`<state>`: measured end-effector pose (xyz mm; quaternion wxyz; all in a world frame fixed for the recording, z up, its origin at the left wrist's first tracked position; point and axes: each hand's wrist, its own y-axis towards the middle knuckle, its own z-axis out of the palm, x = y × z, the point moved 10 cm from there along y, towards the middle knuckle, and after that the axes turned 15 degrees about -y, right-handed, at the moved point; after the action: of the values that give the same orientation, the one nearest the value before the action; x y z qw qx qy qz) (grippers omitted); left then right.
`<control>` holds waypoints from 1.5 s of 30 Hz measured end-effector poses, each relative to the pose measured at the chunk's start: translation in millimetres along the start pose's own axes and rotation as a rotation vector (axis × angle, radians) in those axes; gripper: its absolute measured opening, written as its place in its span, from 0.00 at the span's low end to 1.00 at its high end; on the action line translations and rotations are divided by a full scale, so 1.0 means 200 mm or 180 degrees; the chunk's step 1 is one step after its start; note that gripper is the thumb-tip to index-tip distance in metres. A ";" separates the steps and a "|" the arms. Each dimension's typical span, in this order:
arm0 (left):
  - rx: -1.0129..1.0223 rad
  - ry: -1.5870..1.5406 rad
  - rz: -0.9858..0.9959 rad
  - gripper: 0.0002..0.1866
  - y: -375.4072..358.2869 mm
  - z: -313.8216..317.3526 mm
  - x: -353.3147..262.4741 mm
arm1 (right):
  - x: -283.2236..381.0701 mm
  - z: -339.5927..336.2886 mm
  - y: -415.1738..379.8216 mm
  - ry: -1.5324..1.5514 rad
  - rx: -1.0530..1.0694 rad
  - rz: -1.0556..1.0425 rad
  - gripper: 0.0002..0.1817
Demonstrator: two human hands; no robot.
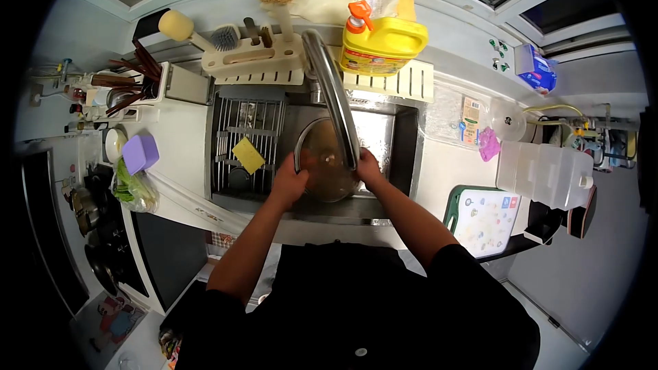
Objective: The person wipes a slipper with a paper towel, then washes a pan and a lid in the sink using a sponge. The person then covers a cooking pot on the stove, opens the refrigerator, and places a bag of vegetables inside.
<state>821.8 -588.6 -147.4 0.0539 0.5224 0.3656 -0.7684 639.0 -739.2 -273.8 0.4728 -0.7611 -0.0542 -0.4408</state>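
A round glass pot lid [322,175] with a metal rim is held over the sink [295,120] between my two hands. My left hand [291,177] grips its left edge, fingers partly seen through the glass. At the right edge my right hand [368,168] is closed on the rim, close beside the faucet's spout end. The curved metal faucet [330,89] crosses in front of the lid's upper right part. To the left, a yellow sponge [248,155] lies on the black and metal drying rack [240,120] in the sink.
Behind the sink stand a brush holder [253,58] and a yellow detergent jug [384,48]. On the right are a clear plastic container [545,171], a cutting board [483,219] and a pink cloth [489,144]. A purple container [140,153] and bagged greens [130,185] sit left.
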 end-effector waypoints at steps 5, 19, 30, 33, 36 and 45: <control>0.0206 -0.0595 -0.1054 0.34 -0.09 -0.08 -0.01 | 0.07 0.16 0.09 -0.0620 0.0788 -0.0472 0.26; -0.0833 0.2243 0.0332 0.31 0.21 -0.03 0.43 | 0.31 -0.14 0.02 -0.0497 0.0324 -0.0478 0.34; 0.1226 0.1736 0.0441 0.30 -0.13 0.47 -0.02 | 0.40 -0.03 0.10 -0.1665 0.0557 -0.0020 0.29; 0.0362 0.1252 -0.0082 0.24 0.05 0.23 0.26 | 0.33 0.01 0.23 -0.0246 0.0140 -0.0257 0.28; -0.0333 -0.0513 -0.0309 0.17 0.07 0.15 0.28 | 0.43 0.05 0.07 -0.1334 -0.0016 -0.1216 0.28; -0.0433 -0.2531 -0.1408 0.30 0.13 0.33 0.53 | 0.54 0.10 -0.40 -0.2776 -0.1188 -0.2207 0.34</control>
<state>736.5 -616.3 -236.7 0.0589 0.0917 0.4688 -0.8766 677.3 -715.4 -144.9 0.0931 -0.8804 -0.4109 -0.2180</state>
